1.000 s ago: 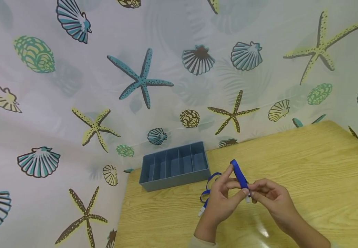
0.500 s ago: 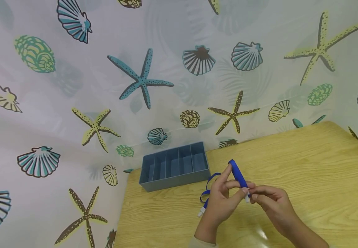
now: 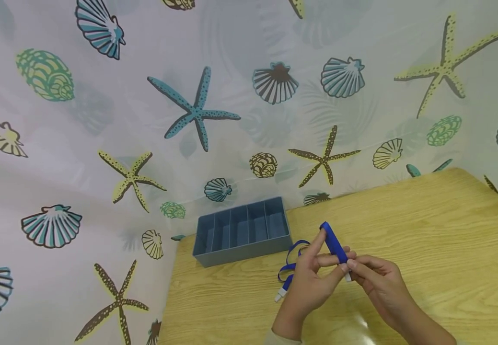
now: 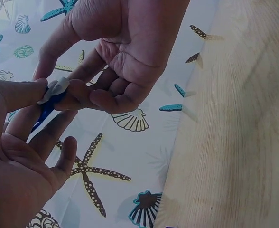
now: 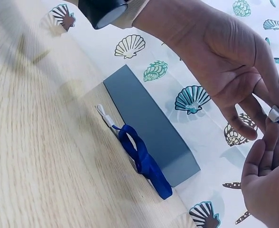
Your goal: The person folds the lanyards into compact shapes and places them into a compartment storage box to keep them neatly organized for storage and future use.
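Note:
A blue lanyard (image 3: 334, 243) is folded in a narrow loop between both hands in the head view. The left hand (image 3: 311, 282) holds it, its index fingertip at the top of the loop and its thumb near the lower end. The right hand (image 3: 380, 282) pinches the lower end, where a white plastic clip (image 3: 348, 276) sticks out below the fingers. In the left wrist view the white clip (image 4: 55, 90) lies between the two hands' fingertips. A second blue lanyard (image 5: 142, 156) lies loosely coiled on the table, partly behind the left hand in the head view.
A grey-blue box (image 3: 242, 232) with several compartments stands at the back left of the wooden table (image 3: 438, 239). Behind the table hangs a white curtain (image 3: 231, 43) printed with shells and starfish.
The right thumb has shifted up onto the blue band beside the left thumb, and the white clip has moved slightly right. The box and the other lanyard stay put.

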Motion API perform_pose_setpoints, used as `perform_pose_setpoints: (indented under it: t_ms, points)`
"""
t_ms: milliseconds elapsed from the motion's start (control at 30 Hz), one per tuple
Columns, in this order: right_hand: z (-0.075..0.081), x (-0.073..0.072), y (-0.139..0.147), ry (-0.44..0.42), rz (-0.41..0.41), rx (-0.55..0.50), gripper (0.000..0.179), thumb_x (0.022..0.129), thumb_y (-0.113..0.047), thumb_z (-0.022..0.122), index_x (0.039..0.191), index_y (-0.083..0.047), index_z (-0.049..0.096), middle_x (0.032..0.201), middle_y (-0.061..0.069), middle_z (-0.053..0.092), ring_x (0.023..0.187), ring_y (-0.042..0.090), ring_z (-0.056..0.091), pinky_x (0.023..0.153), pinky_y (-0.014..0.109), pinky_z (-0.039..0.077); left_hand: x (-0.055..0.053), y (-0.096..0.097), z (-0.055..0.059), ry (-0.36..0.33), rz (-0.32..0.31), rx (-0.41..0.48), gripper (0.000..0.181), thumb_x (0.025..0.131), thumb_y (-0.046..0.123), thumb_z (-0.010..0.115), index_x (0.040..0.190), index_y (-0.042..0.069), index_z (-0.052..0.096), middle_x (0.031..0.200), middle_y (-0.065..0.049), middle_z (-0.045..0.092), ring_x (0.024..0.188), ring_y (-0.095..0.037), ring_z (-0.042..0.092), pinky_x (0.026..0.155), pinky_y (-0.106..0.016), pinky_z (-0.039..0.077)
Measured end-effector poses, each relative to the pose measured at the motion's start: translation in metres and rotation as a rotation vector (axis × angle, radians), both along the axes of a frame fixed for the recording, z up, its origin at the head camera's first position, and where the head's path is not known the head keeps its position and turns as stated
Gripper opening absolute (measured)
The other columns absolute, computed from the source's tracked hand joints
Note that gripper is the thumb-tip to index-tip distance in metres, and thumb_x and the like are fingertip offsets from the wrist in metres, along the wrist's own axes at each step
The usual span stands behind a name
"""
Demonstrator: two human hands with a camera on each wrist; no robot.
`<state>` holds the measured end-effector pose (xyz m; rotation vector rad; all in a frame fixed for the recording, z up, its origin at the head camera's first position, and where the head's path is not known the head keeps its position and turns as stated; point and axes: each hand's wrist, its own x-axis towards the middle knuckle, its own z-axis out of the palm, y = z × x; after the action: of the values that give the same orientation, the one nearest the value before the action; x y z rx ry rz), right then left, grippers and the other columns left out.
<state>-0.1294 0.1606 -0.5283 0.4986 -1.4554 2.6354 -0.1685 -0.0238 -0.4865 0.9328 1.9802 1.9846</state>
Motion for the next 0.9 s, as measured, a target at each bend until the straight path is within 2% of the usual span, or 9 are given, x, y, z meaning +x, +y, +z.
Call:
perform_pose_setpoints:
  t_ms: [200, 400, 500, 567, 667, 767, 900]
  points:
    - [0.0025, 0.0012, 0.0, -0.04, -0.004, 0.027, 0.04, 0.107, 0.011, 0.046, 0.109, -0.009, 0.081, 0.114, -0.008, 0.078, 0.105, 0.007, 0.071, 0.093, 0.024, 0.058, 0.0018, 0.0005, 0.0002, 0.074, 0.006, -0.02, 0.081, 0.105, 0.019, 0.069, 0.17, 0.023, 0.019, 0.127, -0.006, 0.077, 0.132, -0.016, 0.067, 0.132, -0.05, 0.022]
    - [0.0042, 0.0017, -0.0011, -0.076, -0.032, 0.062, 0.037, 0.106, 0.011, 0.049, 0.105, -0.01, 0.08, 0.111, -0.009, 0.078, 0.114, 0.005, 0.069, 0.093, 0.023, 0.058, 0.0001, -0.0022, -0.0005, 0.119, -0.02, -0.023, 0.081, 0.106, 0.016, 0.067, 0.17, 0.019, 0.018, 0.13, -0.01, 0.075, 0.131, -0.018, 0.067, 0.131, -0.049, 0.023]
    - [0.0045, 0.0024, -0.0016, -0.092, -0.048, 0.076, 0.036, 0.106, 0.011, 0.051, 0.103, -0.01, 0.08, 0.112, -0.009, 0.078, 0.123, 0.004, 0.066, 0.094, 0.023, 0.058, -0.0013, -0.0038, -0.0005, 0.121, -0.036, -0.022, 0.082, 0.106, 0.014, 0.067, 0.171, 0.018, 0.016, 0.13, -0.011, 0.075, 0.132, -0.018, 0.066, 0.131, -0.052, 0.022]
    - [0.0047, 0.0029, -0.0021, -0.102, -0.054, 0.076, 0.035, 0.106, 0.01, 0.051, 0.102, -0.01, 0.08, 0.112, -0.01, 0.077, 0.124, 0.004, 0.066, 0.095, 0.022, 0.058, -0.0018, -0.0044, -0.0003, 0.095, -0.052, -0.017, 0.083, 0.106, 0.014, 0.067, 0.171, 0.019, 0.015, 0.131, -0.011, 0.075, 0.134, -0.018, 0.065, 0.132, -0.052, 0.02]
    - [0.0051, 0.0031, -0.0034, -0.115, -0.066, 0.088, 0.033, 0.106, 0.009, 0.051, 0.102, -0.009, 0.079, 0.107, -0.01, 0.077, 0.114, 0.004, 0.069, 0.091, 0.022, 0.058, -0.0014, -0.0041, 0.0002, 0.039, -0.052, -0.012, 0.08, 0.107, 0.015, 0.065, 0.171, 0.021, 0.017, 0.133, -0.011, 0.074, 0.137, -0.018, 0.063, 0.132, -0.053, 0.022]
    - [0.0044, 0.0037, -0.0052, -0.123, -0.081, 0.124, 0.031, 0.106, 0.008, 0.053, 0.1, -0.01, 0.078, 0.1, -0.011, 0.075, 0.099, 0.004, 0.068, 0.086, 0.022, 0.057, -0.0011, -0.0028, 0.0015, 0.0, 0.016, -0.019, 0.067, 0.109, 0.021, 0.064, 0.167, 0.023, 0.031, 0.135, -0.007, 0.074, 0.142, -0.019, 0.059, 0.129, -0.054, 0.029]
    - [0.0021, 0.0062, -0.0086, -0.112, -0.104, 0.167, 0.031, 0.103, 0.01, 0.056, 0.097, -0.012, 0.076, 0.098, -0.009, 0.072, 0.092, 0.005, 0.065, 0.085, 0.022, 0.057, -0.0043, 0.0004, 0.0039, -0.002, 0.183, -0.001, 0.041, 0.105, 0.024, 0.07, 0.146, 0.023, 0.064, 0.124, -0.005, 0.079, 0.138, -0.02, 0.062, 0.121, -0.057, 0.041]
